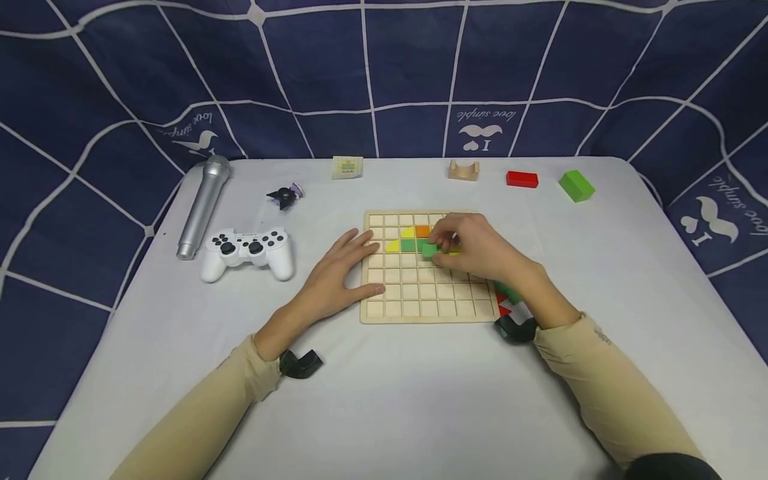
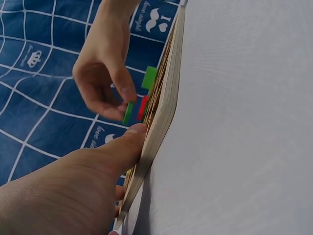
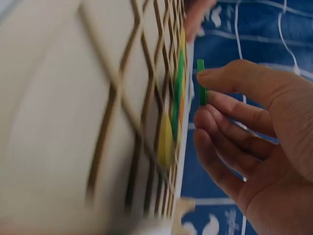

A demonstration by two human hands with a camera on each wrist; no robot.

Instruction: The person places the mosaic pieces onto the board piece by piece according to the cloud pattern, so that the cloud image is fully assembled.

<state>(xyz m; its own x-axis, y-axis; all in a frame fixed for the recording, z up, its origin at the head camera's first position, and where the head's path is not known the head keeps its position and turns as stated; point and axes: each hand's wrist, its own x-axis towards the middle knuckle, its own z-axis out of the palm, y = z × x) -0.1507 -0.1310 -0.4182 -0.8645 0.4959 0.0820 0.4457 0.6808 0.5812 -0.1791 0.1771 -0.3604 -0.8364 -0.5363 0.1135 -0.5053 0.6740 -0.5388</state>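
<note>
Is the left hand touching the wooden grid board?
Touching. In the left wrist view, the left hand presses its thumb against the edge of the wooden grid board.

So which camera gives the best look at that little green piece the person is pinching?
The head view: the green piece shows its flat face over the wooden grid board, pinched by the right hand. The left wrist view shows it only edge-on beside the board's rim. The right wrist view shows a thin, blurred green sliver at the fingertips.

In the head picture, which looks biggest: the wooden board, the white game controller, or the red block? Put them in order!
Largest to smallest, as they look in the head view:
1. wooden board
2. game controller
3. red block, though it sits farther from the camera, which shrinks it a little.
</note>
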